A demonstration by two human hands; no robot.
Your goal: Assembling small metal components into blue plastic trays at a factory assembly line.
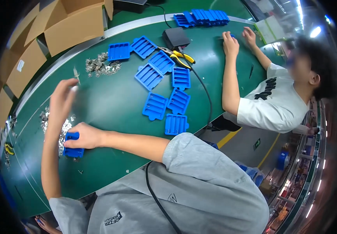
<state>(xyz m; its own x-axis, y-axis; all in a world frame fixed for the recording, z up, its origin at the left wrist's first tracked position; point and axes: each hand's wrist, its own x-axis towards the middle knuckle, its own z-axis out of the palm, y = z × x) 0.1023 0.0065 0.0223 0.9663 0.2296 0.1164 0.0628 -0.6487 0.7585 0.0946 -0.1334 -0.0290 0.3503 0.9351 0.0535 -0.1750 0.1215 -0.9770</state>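
My right hand (85, 135) grips a blue plastic battery holder (74, 151) close to the table's near left edge, its thumb across the slots. Under and beside that holder lies a pile of small flat metal contacts (65, 126). My left hand (62, 99) is raised beyond it, smeared by motion, so whether its fingers hold anything is unclear. Just past its fingertips a small blurred metal piece (76, 75) shows. Farther off is a heap of metal spring contacts (100, 66), beside another blue holder (119, 51).
Several blue holders (155, 106) lie scattered mid-table. Yellow-handled pliers (182, 57) rest by a black box (176, 38) with a cable. More holders (203, 17) are lined up at the far edge. Cardboard boxes (74, 29) stand far left. A co-worker (275, 97) works at right.
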